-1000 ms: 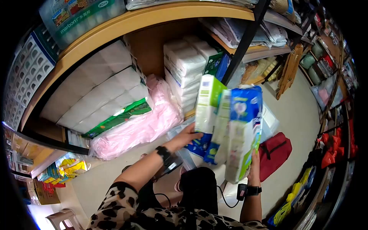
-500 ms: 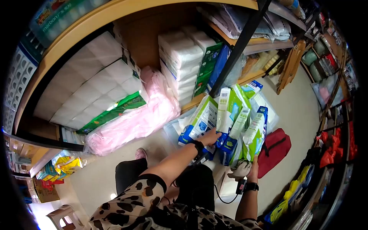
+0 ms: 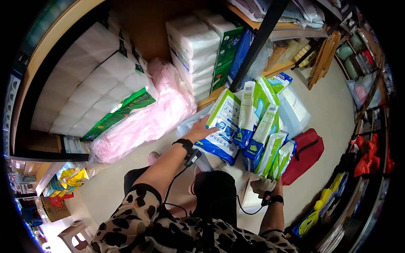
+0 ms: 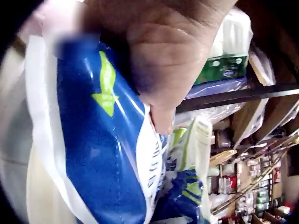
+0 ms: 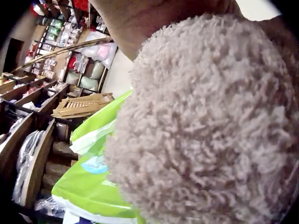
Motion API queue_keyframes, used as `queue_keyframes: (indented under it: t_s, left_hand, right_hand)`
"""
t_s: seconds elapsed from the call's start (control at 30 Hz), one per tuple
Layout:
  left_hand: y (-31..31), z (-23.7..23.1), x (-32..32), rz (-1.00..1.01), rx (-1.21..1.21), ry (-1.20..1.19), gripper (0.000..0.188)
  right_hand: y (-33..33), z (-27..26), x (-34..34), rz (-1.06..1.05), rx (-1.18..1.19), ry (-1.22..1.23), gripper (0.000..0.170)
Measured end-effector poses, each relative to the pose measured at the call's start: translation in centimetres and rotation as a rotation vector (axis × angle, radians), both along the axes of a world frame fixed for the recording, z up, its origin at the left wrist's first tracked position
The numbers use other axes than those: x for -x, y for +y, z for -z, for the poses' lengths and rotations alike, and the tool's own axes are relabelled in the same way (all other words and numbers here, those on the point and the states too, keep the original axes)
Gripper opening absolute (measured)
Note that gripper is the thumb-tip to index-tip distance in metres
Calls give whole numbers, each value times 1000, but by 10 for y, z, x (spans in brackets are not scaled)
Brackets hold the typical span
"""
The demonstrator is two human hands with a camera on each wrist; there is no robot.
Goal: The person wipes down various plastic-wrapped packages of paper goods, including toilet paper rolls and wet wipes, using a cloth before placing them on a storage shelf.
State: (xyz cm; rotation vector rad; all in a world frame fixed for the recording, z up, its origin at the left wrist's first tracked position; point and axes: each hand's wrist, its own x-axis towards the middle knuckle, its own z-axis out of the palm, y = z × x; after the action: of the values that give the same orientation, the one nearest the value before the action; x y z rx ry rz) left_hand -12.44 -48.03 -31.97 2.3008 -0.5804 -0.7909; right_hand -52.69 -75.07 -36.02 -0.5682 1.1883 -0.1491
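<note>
A green, white and blue plastic pack [image 3: 228,126] leans at the left of a row of similar packs. My left hand [image 3: 200,130] grips its left edge, thumb on the printed front. Up close, the pack's blue end [image 4: 103,140] lies under my palm, and the other fingers are hidden. My right hand [image 3: 277,188] is at the lower end of the rightmost pack [image 3: 283,160]. Against it sits a fluffy, curly grey-beige thing [image 5: 210,121], which covers most of the right wrist view and hides the fingers; I cannot tell whether they hold it.
A clear plastic container [image 3: 295,109] lies behind the packs, and a dark red bag [image 3: 308,147] is to their right. Tissue packs [image 3: 97,84] and a pink plastic-wrapped bundle [image 3: 143,122] fill the shelf at left. A black shelf post [image 3: 259,46] rises behind.
The packs held up earlier now stand together in a row, low down. My left hand has moved left to the leftmost pack. The fluffy thing has come into view by my right hand.
</note>
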Motion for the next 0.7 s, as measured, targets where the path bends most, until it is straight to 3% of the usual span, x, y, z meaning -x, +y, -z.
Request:
queue_keyframes:
  t_s: [0.1,0.17,0.2,0.3,0.4,0.5,0.6,0.7]
  left_hand:
    - [-2,13,5,63,62,81,95]
    - [-12,-1,16,113,51,112,92]
    - [-19,12,23,154,31,90,93]
    - [-34,31,54,166,27,117,94]
    - [-45,29,71,159,-18,92,94]
    - [-52,26,73,173,-15,115,94]
    - [-47,26,69,166,47,56,92]
    - [-32,30,51,129,185,-11,86]
  right_hand:
    - [10,15,10,8,-33,70,64]
    - [24,-3,9,-11,-78,107,63]
    - [36,-26,-1,-7,-104,132,63]
    - [27,-25,16,-10,-190,131,62]
    - [20,-9,18,192,-5,203,64]
    - [16,-22,35,101,-94,90,67]
    - [1,22,71,146,37,123,68]
    - [2,16,69,140,9,181,68]
